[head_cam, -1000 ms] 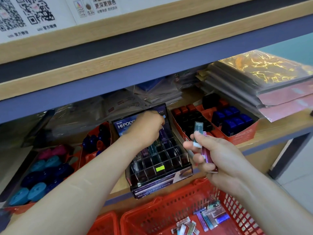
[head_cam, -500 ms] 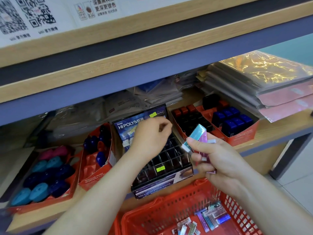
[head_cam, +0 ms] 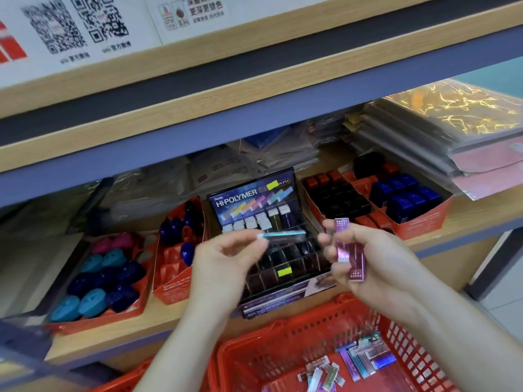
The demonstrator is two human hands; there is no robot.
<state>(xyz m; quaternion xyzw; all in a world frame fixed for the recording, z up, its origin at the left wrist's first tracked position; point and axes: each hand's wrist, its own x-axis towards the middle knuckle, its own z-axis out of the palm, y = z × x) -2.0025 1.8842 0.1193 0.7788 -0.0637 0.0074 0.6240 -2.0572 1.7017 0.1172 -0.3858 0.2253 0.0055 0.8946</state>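
Observation:
A black Hi-Polymer eraser display box (head_cam: 283, 295) with many slots stands on the wooden shelf (head_cam: 467, 222). My left hand (head_cam: 223, 264) pinches a slim teal eraser (head_cam: 283, 234) by one end and holds it level in front of the box. My right hand (head_cam: 368, 258) grips two or three pink-purple erasers (head_cam: 349, 250) upright, just right of the box. A few erasers stand in the box's back row (head_cam: 263, 219); most slots look empty.
A red shopping basket (head_cam: 254, 355) below the shelf holds several loose erasers (head_cam: 359, 363). Orange trays of blue and teal sharpeners (head_cam: 99, 278) sit left, dark blue and red ones (head_cam: 404, 199) right. Stacked glossy paper packs (head_cam: 452, 128) lie at the far right.
My left hand drew back from the display box and took the teal eraser out of my right hand. My right hand keeps the pink ones. The view shifted slightly.

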